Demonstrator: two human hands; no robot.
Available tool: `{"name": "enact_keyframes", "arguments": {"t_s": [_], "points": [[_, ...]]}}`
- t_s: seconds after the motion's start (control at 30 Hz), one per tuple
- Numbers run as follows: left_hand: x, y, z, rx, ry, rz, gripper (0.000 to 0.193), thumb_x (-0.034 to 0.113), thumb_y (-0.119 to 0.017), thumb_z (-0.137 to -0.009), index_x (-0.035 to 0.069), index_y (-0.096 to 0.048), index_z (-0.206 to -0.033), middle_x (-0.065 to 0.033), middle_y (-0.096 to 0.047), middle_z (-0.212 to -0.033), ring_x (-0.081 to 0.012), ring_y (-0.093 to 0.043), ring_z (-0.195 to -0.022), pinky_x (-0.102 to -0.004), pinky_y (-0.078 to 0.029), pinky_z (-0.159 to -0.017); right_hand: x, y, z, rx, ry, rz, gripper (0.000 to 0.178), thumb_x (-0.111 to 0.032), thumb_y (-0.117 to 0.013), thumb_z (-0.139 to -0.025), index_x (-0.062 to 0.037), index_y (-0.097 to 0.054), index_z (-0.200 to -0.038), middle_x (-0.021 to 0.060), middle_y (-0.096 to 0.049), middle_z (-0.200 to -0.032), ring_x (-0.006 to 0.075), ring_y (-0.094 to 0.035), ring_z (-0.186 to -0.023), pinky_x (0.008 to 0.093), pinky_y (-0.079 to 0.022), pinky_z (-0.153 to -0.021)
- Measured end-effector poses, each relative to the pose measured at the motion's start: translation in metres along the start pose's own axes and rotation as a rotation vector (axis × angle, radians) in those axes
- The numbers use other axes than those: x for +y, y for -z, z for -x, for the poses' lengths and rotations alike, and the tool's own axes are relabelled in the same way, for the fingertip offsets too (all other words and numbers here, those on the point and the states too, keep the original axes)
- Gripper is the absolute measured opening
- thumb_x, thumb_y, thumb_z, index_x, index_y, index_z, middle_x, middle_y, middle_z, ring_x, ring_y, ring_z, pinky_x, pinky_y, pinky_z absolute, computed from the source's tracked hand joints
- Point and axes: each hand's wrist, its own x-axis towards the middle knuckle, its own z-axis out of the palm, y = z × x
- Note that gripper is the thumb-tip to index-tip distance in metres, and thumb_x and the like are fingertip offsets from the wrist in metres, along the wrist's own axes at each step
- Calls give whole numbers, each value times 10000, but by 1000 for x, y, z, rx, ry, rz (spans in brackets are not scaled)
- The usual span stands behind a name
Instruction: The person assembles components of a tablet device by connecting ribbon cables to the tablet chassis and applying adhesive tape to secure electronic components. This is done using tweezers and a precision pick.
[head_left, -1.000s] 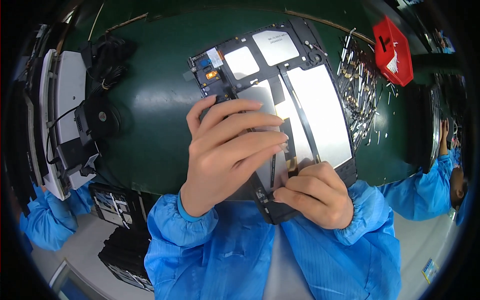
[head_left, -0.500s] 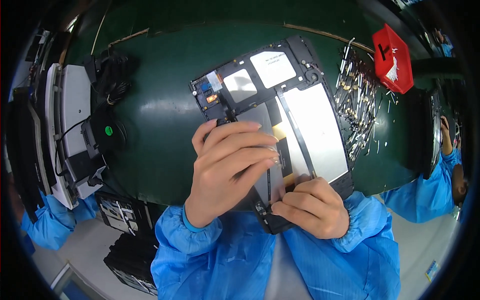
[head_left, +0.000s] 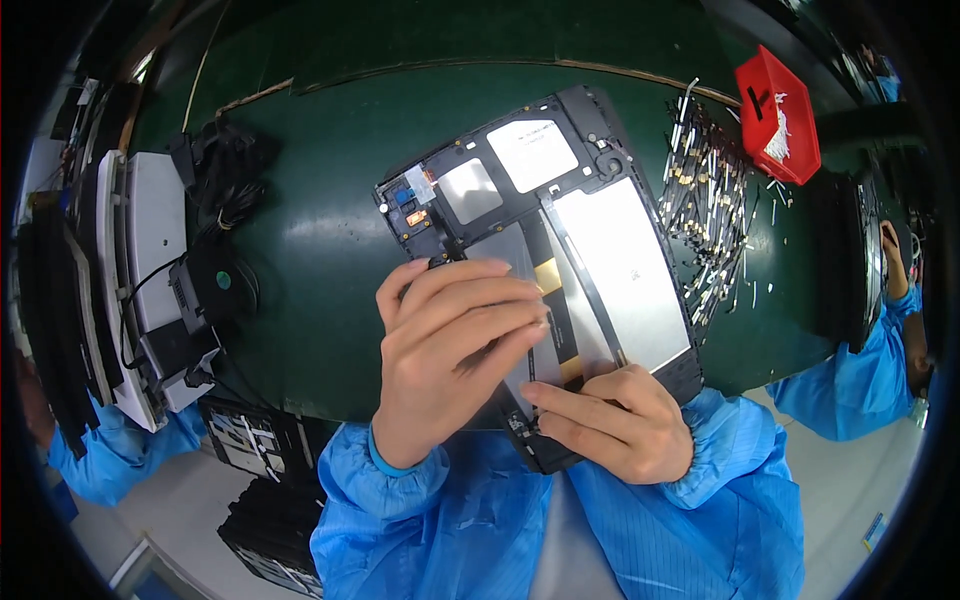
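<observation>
An opened tablet (head_left: 497, 222), a black frame with silver-white plates, gold tape and a dark ribbon strip, lies tilted before me. My left hand (head_left: 440, 350) reaches across its left edge, fingers bent and thumb tip meeting the fingertips over the dark inner part. What they pinch is too small to make out. My right hand (head_left: 625, 425) grips the tablet's lower end, with one finger reaching to a small circuit board (head_left: 520, 424) at the near left corner. The thumb is mostly hidden.
A heap of thin strips (head_left: 700, 200) lies right of the tablet, below a red bin (head_left: 778, 120) with white bits. Black cables (head_left: 225, 180) and a black device (head_left: 215, 285) are at left. Stacked tablet parts (head_left: 270, 530) sit lower left. Another person's sleeve (head_left: 840, 395) shows at right.
My right hand's finger has stretched left and up over the small board. My left hand has shifted slightly down and left, and the tablet sits slightly farther left in view.
</observation>
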Motion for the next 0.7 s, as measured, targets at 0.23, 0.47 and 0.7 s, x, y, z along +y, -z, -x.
{"name": "enact_keyframes", "arguments": {"t_s": [0.23, 0.47, 0.7], "points": [[-9, -25, 32, 397, 37, 176, 413, 475, -639, -820, 123, -687, -1033, -165, -519, -1261, -354, -445, -1183, -415, -251, -1060, -4, 0, 4, -21, 22, 17, 173, -110, -631, -710, -43, -674, -864, 51, -604, -1193, 153, -534, -837, 250, -432, -671], [-11, -10, 55, 61, -23, -210, 727, 743, -253, -840, 227, -688, -1111, -166, -432, -1336, -369, -250, -1288, -445, -194, -1069, -13, 27, -12, -214, -87, -176, 250, -124, -610, -744, -42, -614, -981, 112, -596, -1064, 196, -566, -832, 285, -489, -706], [-22, -16, 37, 118, 13, -216, 725, 697, -180, -885, 231, -692, -1100, -206, -399, -1358, -413, -232, -1299, -480, -122, -1088, -10, 36, -20, -276, -193, -131, 418, -319, -642, -803, -18, -609, -1091, 60, -534, -760, 186, -560, -678, 285, -489, -641]]}}
